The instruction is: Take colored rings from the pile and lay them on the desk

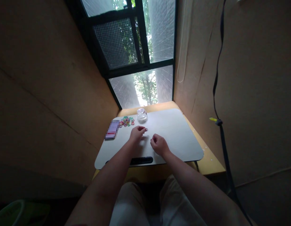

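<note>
Above the white lap table [178, 125], my left hand [136, 133] pinches a small ring-shaped band [146, 129] between thumb and fingertips. My right hand [159, 145] is just to its right, a short gap away, with the fingers curled closed. Whatever those fingers may hold is hidden. Beyond my left hand lies a loose pile of small colourful ring-shaped bands [127, 121]. A round clear plastic container [142, 118] stands at the far side of the table, with what looks like its lid [141, 111] behind it.
A phone-shaped object [112, 129], blurred by pixels, lies at the table's left edge. A dark slot [142, 160] runs along the near edge. Underneath is a yellow surface [212, 166]. Walls rise on both sides, and a dark strap [222, 141] hangs at the right.
</note>
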`<state>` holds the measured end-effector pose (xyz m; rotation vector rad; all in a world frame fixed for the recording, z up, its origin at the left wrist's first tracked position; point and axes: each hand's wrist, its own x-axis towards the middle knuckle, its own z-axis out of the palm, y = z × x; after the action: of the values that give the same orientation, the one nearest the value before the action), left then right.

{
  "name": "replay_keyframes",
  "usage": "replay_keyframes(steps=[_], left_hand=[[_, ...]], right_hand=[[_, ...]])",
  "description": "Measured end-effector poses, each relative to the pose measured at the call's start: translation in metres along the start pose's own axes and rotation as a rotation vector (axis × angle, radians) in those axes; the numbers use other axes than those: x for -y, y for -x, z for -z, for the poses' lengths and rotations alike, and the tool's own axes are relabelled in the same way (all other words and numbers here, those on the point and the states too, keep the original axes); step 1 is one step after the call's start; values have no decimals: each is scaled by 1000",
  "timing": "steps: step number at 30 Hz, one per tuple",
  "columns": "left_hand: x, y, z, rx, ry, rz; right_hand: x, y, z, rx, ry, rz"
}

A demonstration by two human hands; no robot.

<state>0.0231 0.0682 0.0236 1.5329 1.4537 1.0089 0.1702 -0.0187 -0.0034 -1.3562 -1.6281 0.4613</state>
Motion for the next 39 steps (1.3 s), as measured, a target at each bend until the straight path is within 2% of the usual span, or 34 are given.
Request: replay_keyframes(steps=[5,10,20,24,27,29,31,33,35,39], left_hand=[[-2,-30,-15,9,-16,-9],[-1,-48,-27,42,-79,-24],[-9,-68,-15,27,-705,-86],[-16,-61,-12,34,-820,-163],[-18,-47,-11,49,-817,-392],[-16,-39,-10,163,-819,-562],[-11,-34,-10,279,-848,-649],[-4,-30,-10,371,-885,-680],[3,-28,-9,415,-920,-660],[11,-23,-10,373,-1000,-502]], right_hand=[[4,1,2,29,46,37],[6,0,5,49,44,43],[6,-1,6,70,73,46],[6,-1,7,78,72,51],[7,-1,7,75,63,62],[6,-1,7,76,49,74],[5,-1,6,76,37,81],[5,-1,6,75,31,85],[4,-2,5,71,32,88],[4,-2,5,64,37,93]])
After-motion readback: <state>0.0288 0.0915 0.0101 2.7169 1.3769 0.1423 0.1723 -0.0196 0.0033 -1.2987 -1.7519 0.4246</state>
